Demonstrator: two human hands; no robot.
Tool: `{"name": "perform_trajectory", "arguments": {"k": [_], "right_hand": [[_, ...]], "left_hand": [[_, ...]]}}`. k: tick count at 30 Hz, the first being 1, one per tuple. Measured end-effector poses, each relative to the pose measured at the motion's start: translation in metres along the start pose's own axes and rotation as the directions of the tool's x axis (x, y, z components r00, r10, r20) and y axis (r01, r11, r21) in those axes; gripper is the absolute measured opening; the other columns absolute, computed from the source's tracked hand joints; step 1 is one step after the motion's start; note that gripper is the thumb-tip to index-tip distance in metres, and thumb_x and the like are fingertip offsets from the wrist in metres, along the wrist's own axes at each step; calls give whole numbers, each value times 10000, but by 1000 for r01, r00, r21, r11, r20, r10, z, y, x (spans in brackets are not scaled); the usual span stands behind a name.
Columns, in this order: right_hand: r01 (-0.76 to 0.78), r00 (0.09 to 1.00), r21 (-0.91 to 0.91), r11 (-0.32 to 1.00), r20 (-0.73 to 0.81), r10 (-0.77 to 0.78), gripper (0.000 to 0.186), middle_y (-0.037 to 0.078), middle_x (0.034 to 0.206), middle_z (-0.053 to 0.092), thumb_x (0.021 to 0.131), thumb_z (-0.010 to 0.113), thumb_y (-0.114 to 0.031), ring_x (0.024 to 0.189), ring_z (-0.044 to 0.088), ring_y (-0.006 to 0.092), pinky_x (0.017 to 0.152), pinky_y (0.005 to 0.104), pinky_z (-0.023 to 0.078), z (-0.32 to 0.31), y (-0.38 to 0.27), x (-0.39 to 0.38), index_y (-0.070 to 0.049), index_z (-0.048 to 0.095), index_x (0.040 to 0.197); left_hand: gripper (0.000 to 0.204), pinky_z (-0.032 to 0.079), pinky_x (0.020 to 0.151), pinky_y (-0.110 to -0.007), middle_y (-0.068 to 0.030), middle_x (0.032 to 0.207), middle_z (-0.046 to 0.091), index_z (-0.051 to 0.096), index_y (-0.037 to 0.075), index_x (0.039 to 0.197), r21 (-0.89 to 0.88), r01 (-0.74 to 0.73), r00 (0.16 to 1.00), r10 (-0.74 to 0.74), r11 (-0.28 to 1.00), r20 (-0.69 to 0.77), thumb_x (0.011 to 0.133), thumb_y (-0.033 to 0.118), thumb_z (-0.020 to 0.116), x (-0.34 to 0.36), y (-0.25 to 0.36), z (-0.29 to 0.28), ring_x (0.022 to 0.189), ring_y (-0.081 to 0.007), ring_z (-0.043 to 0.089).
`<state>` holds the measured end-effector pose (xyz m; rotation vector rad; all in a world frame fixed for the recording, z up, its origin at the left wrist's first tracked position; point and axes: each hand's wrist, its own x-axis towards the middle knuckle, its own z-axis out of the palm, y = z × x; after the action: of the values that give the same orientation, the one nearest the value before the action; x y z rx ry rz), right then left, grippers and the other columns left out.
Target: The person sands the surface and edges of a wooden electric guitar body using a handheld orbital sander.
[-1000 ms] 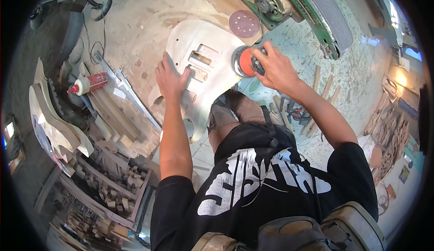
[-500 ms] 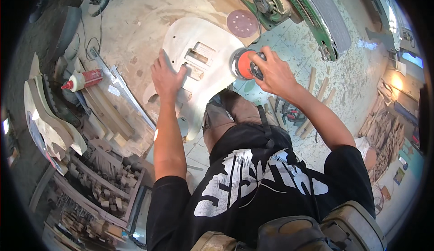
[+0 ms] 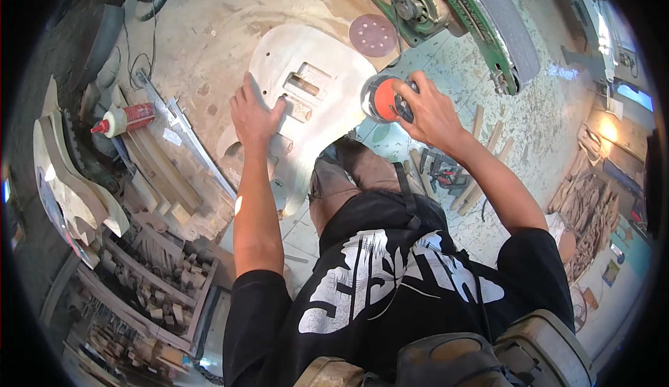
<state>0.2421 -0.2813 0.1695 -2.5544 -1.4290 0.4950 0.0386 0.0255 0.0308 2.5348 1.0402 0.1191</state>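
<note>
A pale wooden guitar body (image 3: pixel 306 56) with routed cavities lies flat on a dusty workbench (image 3: pixel 209 17). My left hand (image 3: pixel 252 115) presses flat on its lower left part, fingers spread. My right hand (image 3: pixel 426 108) grips an orange and black orbital sander (image 3: pixel 380 99) at the body's right edge. A loose round sanding disc (image 3: pixel 373 35) lies on the bench just beyond the sander.
A glue bottle (image 3: pixel 125 118) with a red label lies at the left beside wooden strips (image 3: pixel 164 171). Other guitar-shaped blanks (image 3: pixel 66 185) stand at the far left. A green belt machine (image 3: pixel 481 17) sits behind. Offcut bins (image 3: pixel 150 282) are below the bench.
The view has shifted slightly. My right hand has moved the sander a little along the body's right edge. My left hand stays pressed on the guitar body.
</note>
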Motion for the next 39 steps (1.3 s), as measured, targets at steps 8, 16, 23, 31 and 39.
{"name": "perform_trajectory", "arguments": {"k": [8, 16, 23, 31, 39], "right_hand": [[31, 1000, 43, 999, -5, -31, 680, 185, 1249, 513, 775, 855, -120, 1103, 646, 429, 802, 538, 605, 5, -5, 5, -169, 534, 1372], [-25, 999, 54, 998, 37, 23, 641, 176, 1250, 519, 780, 841, -117, 1103, 652, 437, 799, 539, 609, 3, -3, -5, -165, 562, 1355], [20, 1000, -1, 1000, -22, -20, 652, 170, 1235, 516, 775, 849, -120, 1102, 654, 435, 785, 534, 610, 2, -7, 13, -176, 559, 1356], [-6, 1000, 22, 1000, 18, 6, 678, 183, 1228, 517, 775, 860, -134, 1082, 656, 423, 777, 542, 606, 1, 2, -2, -173, 548, 1376], [37, 999, -17, 999, -4, -37, 664, 184, 1223, 526, 795, 842, -133, 1078, 655, 429, 772, 545, 604, -1, 3, 8, -173, 544, 1387]], "left_hand": [[1069, 446, 1118, -494, -229, 1347, 599, 400, 45, 1643, 4, -5, 1000, 5, 1000, -15, 753, 475, 806, 3, -1, 2, 1247, -421, 540], [1068, 452, 1122, -494, -237, 1392, 595, 390, 41, 1645, -15, 9, 1000, -9, 1000, 19, 757, 468, 804, 1, 0, -1, 1270, -425, 535], [1077, 458, 1113, -502, -242, 1369, 605, 379, 30, 1648, 6, 2, 1000, -2, 1000, 21, 761, 472, 802, 2, -1, 1, 1259, -426, 541], [1078, 456, 1116, -499, -240, 1368, 606, 376, 37, 1652, -11, -17, 1000, 17, 1000, 4, 760, 471, 799, 0, -2, 2, 1254, -427, 546], [1069, 462, 1103, -505, -236, 1356, 607, 383, 37, 1648, 3, -5, 1000, 5, 1000, 2, 760, 468, 793, 0, -1, 0, 1234, -423, 553]]}}
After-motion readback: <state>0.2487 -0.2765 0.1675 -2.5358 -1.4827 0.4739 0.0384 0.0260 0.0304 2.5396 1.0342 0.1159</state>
